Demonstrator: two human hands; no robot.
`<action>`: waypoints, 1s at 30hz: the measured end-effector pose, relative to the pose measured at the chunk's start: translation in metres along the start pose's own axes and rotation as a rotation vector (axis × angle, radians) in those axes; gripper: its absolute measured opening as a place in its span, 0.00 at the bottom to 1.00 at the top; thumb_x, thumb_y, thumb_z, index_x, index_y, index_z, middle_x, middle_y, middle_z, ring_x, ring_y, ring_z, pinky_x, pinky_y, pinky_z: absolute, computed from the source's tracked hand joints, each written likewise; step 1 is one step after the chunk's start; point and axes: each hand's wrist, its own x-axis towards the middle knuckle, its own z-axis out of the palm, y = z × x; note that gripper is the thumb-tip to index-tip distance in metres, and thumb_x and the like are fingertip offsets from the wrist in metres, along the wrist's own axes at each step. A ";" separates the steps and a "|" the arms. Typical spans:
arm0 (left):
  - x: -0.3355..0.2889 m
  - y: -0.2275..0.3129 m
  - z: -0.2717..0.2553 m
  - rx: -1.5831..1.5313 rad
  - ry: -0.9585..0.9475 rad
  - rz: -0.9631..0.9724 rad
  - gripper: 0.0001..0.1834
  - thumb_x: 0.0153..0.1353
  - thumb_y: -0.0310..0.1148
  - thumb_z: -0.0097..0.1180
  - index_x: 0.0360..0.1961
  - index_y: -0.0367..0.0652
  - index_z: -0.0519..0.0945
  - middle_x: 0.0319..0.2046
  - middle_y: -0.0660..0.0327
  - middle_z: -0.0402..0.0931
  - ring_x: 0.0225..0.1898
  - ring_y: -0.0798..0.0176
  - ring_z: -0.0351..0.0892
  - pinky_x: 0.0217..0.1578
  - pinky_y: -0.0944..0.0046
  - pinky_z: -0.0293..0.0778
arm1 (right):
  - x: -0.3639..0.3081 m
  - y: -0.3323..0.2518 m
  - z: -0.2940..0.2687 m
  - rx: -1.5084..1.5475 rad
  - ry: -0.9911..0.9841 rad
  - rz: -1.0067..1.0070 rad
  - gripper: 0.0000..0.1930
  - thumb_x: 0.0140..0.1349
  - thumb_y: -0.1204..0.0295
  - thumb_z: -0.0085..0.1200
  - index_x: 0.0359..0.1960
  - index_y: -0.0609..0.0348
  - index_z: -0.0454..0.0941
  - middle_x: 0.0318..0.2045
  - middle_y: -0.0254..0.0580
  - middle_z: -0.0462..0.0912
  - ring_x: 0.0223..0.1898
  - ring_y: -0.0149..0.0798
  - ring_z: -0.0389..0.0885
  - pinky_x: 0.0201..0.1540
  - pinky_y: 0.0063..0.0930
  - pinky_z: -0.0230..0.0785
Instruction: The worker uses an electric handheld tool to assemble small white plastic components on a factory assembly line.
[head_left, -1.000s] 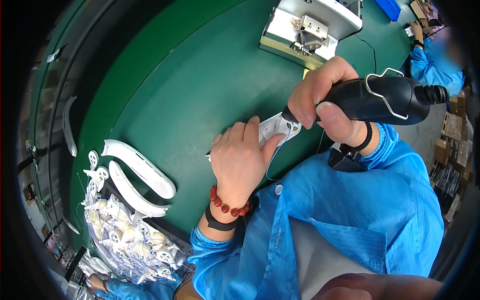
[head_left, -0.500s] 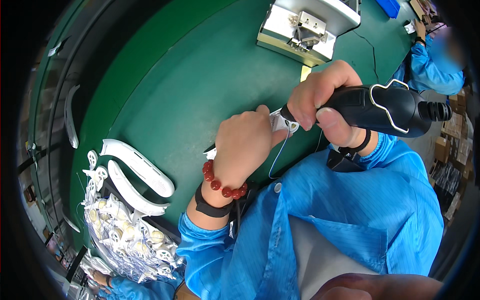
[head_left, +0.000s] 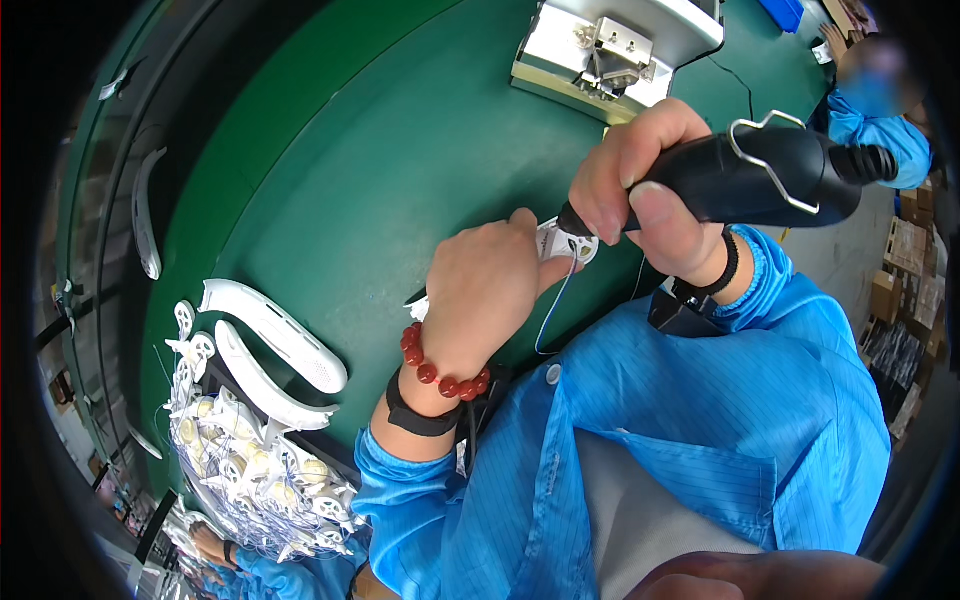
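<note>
Green bench [head_left: 400, 170] across the middle, heap of white wired parts [head_left: 255, 475] lower left. Chunky black handheld tool [head_left: 745, 178] centre-right, right hand [head_left: 640, 152] wrapped round it. 2 curved white shells [head_left: 275, 332] left of centre. Left hand's [head_left: 485, 285] mid-frame, grasping a small white piece [head_left: 552, 243] by the tool's tip.

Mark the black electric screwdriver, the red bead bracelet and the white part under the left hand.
Black electric screwdriver [head_left: 728, 184], head view: middle of its body.
Red bead bracelet [head_left: 449, 386], head view: a middle bead.
White part [head_left: 553, 246], head view: exposed right end.
</note>
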 end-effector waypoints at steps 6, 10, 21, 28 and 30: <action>-0.001 -0.001 0.001 0.006 0.014 0.007 0.21 0.58 0.49 0.64 0.29 0.38 0.77 0.22 0.50 0.80 0.27 0.46 0.83 0.28 0.51 0.76 | -0.004 0.000 -0.005 -0.076 -0.067 -0.006 0.11 0.59 0.73 0.63 0.34 0.65 0.72 0.25 0.43 0.81 0.24 0.27 0.77 0.26 0.20 0.70; 0.001 0.000 -0.002 0.017 -0.002 0.008 0.21 0.58 0.49 0.63 0.29 0.38 0.77 0.22 0.50 0.81 0.27 0.45 0.83 0.28 0.51 0.76 | -0.002 0.001 -0.003 -0.016 -0.018 -0.002 0.11 0.59 0.74 0.63 0.35 0.65 0.72 0.25 0.44 0.81 0.25 0.27 0.77 0.27 0.20 0.70; -0.001 -0.003 0.000 0.031 0.027 0.038 0.21 0.58 0.48 0.63 0.30 0.39 0.77 0.22 0.51 0.81 0.27 0.45 0.83 0.28 0.49 0.76 | -0.005 -0.002 -0.006 -0.234 -0.151 -0.029 0.16 0.65 0.64 0.60 0.40 0.55 0.64 0.24 0.40 0.76 0.23 0.31 0.74 0.30 0.28 0.70; -0.003 -0.004 0.002 0.049 0.038 0.046 0.23 0.56 0.51 0.65 0.29 0.40 0.75 0.21 0.52 0.79 0.26 0.46 0.83 0.25 0.52 0.75 | -0.001 -0.011 -0.010 -0.263 -0.194 -0.006 0.14 0.65 0.68 0.59 0.40 0.58 0.64 0.23 0.40 0.75 0.23 0.33 0.75 0.29 0.28 0.69; -0.005 -0.002 0.005 0.078 0.056 0.041 0.22 0.56 0.50 0.65 0.30 0.40 0.75 0.22 0.53 0.80 0.26 0.48 0.83 0.25 0.53 0.75 | 0.010 -0.024 -0.011 -0.101 -0.136 -0.107 0.13 0.64 0.69 0.59 0.39 0.58 0.66 0.22 0.39 0.76 0.23 0.32 0.76 0.29 0.29 0.71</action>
